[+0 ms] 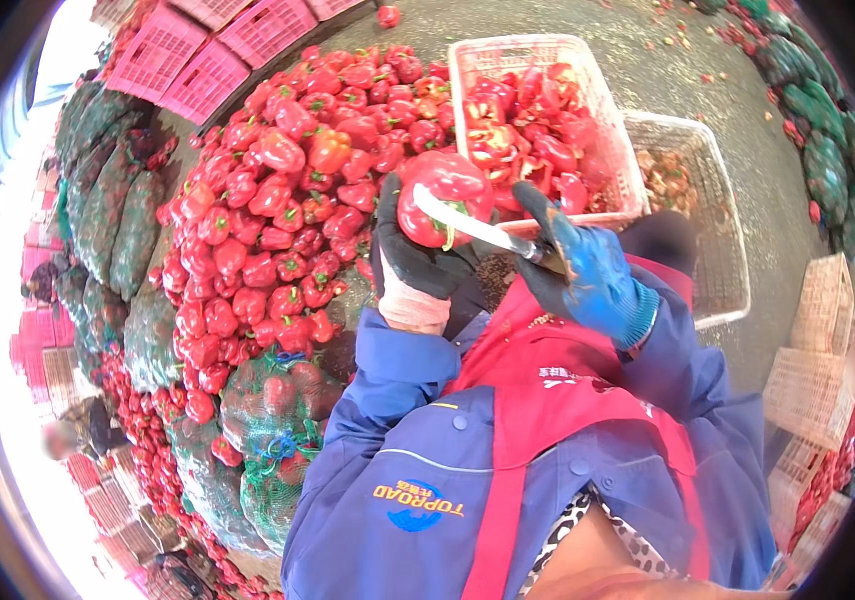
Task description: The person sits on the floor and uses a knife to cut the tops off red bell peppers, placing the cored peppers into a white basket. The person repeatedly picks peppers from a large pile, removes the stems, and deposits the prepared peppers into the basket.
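A whole red bell pepper (448,184) rests in my left hand (416,259), which wears a dark glove with a pale pink cuff. The pepper's green stem faces toward me. My right hand (585,262), in a blue and black glove, grips a knife (469,223) by its handle. Its pale curved blade lies across the front of the pepper, by the stem; whether it has cut in, I cannot tell. Just beyond my hands stands a pink plastic crate (626,176) holding cut red pepper pieces (551,154). To the left spreads a large heap of whole red peppers (277,195).
A whitish crate (724,247) with pepper scraps (666,184) sits at the right. Green mesh sacks (277,442) lie near my left side, and more sacks (821,142) line the far right. Stacked pink crates (206,79) stand behind the heap. Other people (90,427) are at the left edge.
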{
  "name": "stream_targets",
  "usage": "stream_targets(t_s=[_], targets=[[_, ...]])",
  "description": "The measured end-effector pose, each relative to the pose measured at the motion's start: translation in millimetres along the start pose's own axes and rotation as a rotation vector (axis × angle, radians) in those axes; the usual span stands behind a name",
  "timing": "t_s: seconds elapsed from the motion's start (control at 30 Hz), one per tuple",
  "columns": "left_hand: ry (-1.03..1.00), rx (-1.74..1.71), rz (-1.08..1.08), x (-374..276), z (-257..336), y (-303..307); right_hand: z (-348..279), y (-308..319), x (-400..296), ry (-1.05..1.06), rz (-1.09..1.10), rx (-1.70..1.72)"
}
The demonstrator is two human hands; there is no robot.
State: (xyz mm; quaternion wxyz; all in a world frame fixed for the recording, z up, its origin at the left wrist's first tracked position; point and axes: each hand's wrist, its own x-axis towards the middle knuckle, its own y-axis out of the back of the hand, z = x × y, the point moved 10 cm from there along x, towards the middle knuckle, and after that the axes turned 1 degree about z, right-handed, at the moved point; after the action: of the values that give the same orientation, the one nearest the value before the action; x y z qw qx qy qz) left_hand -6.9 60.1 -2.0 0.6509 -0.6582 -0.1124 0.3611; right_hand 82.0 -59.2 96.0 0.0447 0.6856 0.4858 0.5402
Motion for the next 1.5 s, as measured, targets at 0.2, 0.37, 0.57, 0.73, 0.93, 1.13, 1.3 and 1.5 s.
stream_targets(t_s=[0.2,0.37,0.57,0.73,0.93,1.13,1.3,1.5], targets=[[0.165,0.125,-0.006,-7,-53,11,25,7,-23,-0.132,-0.096,0.037],[0.176,0.165,0.032,-3,-59,13,68,-8,-40,-0.483,-0.205,0.220],[0.333,-0.006,-0.125,34,-66,18,209,-29,-146,-1.401,-0.090,0.341],[0.174,0.107,-0.031,51,-52,16,127,-10,-110,-1.399,-0.036,0.725],[0.053,0.045,-0.006,68,-50,26,39,-29,-99,-1.461,-0.153,1.047],[-0.097,0.101,0.022,63,-45,17,33,-55,-116,-1.553,-0.125,1.167],[-0.092,0.119,0.035,62,-40,28,36,-32,-119,-1.429,-0.170,0.967],[-0.135,0.118,0.086,63,-32,35,23,-33,-141,-1.561,-0.409,1.084]])
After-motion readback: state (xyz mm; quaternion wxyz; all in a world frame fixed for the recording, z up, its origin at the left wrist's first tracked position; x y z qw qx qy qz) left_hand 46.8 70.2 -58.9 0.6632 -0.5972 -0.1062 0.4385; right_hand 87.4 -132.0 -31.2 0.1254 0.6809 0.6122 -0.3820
